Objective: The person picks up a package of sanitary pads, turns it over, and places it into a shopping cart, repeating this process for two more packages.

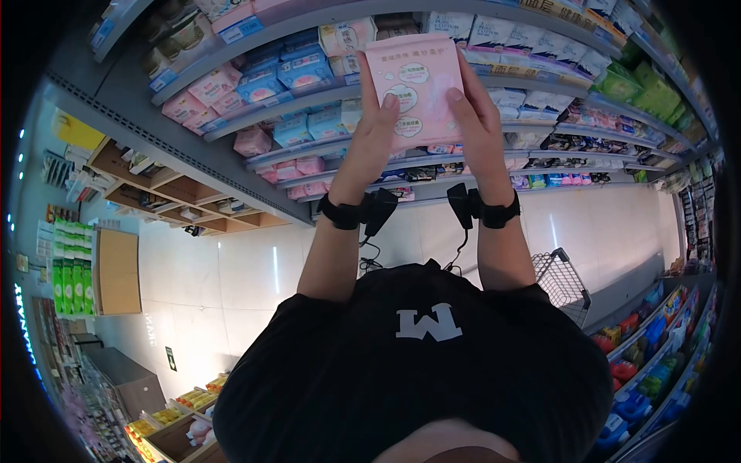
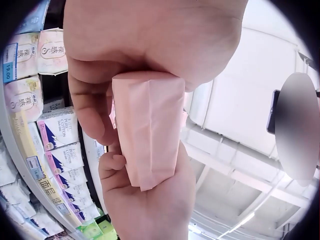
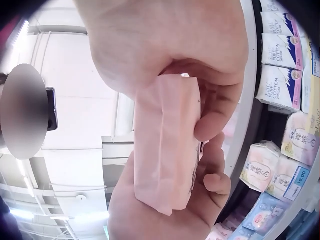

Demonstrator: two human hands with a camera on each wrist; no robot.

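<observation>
Both hands, left hand (image 1: 376,139) and right hand (image 1: 480,131), hold the pack (image 1: 414,89) between them, up in front of the shelves (image 1: 324,150); shopping cart (image 1: 562,279) sits off right.

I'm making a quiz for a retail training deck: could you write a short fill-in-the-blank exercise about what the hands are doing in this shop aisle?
1. The left hand and the right hand together hold one ____ packet.
2. The packet is held up in front of the store ____ stocked with packs.
3. Behind the person's right arm stands a wire shopping ____ on the floor.
4. Each wrist wears a ____ strap.

Missing words: pink; shelves; cart; black
</observation>
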